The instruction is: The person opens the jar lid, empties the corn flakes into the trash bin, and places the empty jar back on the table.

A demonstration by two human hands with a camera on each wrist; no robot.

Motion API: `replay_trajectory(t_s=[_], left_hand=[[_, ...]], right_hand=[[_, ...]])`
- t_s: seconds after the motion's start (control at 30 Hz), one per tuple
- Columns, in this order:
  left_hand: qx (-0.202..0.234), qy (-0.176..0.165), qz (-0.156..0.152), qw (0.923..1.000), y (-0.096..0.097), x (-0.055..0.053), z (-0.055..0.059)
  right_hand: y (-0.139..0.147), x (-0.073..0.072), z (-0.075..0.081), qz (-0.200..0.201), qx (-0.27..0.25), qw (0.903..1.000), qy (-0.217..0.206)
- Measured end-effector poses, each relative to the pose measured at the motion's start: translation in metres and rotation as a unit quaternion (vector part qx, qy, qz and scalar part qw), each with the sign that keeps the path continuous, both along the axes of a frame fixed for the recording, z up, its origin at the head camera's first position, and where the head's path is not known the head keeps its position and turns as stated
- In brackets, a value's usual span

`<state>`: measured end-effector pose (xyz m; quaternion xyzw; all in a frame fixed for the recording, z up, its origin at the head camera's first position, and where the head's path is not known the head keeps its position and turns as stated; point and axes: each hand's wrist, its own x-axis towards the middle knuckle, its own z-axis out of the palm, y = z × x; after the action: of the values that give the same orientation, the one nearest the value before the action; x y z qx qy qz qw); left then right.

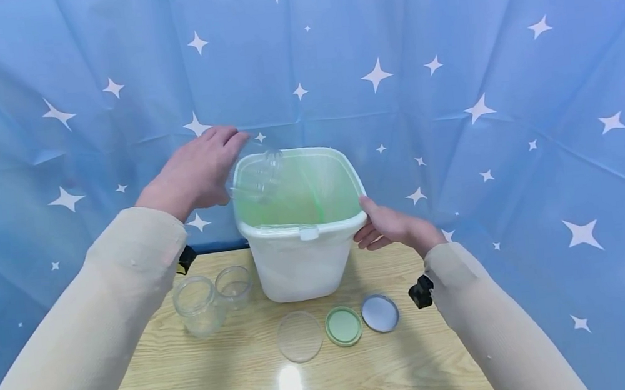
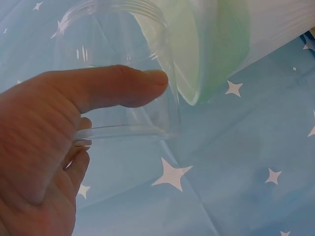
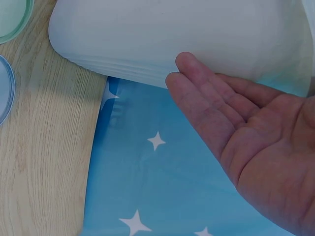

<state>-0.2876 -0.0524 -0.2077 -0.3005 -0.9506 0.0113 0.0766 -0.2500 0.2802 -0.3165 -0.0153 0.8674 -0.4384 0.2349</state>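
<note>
In the head view a white plastic bin [image 1: 305,265], pale green inside, stands at the back of the wooden table. My left hand [image 1: 202,168] grips a clear jar [image 1: 259,174] at the bin's left rim. The jar lies tilted on its side, threaded mouth toward the bin; in the left wrist view my thumb [image 2: 123,86] lies across its wall. My right hand [image 1: 391,225] holds the bin's right rim, thumb on top and fingers below. Those fingers [image 3: 211,98] show near the bin's underside in the right wrist view.
Two clear open jars, a larger jar [image 1: 198,306] and a smaller jar [image 1: 235,287], stand left of the bin. In front lie a clear disc [image 1: 300,337], a green lid [image 1: 344,326] and a grey-rimmed lid [image 1: 380,313]. A blue star-patterned curtain [image 1: 448,81] hangs behind.
</note>
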Motion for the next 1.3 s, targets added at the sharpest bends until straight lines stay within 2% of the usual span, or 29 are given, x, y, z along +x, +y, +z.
replay_trajectory(t_s=[0.2, 0.37, 0.53, 0.73, 0.97, 1.3], left_hand=[[0.046, -0.033, 0.016, 0.9983, -0.01, 0.001, -0.002], [0.097, -0.06, 0.024, 0.9932, -0.019, 0.0, -0.005], [0.143, -0.086, 0.029, 0.9856, -0.028, -0.002, -0.011], [0.185, -0.107, 0.023, 0.9767, -0.038, -0.005, -0.017], [0.227, -0.125, 0.031, 0.9653, -0.052, -0.006, -0.024], [0.285, -0.158, 0.052, 0.9441, -0.068, 0.0, -0.036]], right_hand=[[0.0, 0.0, 0.0, -0.002, 0.001, 1.0, 0.001], [0.0, 0.0, 0.0, -0.006, -0.003, 1.0, -0.001], [0.001, 0.0, -0.001, -0.003, -0.002, 1.0, -0.002], [0.001, 0.0, -0.001, -0.001, 0.0, 1.0, -0.003], [0.001, 0.0, -0.001, -0.003, 0.0, 1.0, -0.002], [0.001, 0.0, 0.0, -0.005, 0.005, 1.0, -0.002]])
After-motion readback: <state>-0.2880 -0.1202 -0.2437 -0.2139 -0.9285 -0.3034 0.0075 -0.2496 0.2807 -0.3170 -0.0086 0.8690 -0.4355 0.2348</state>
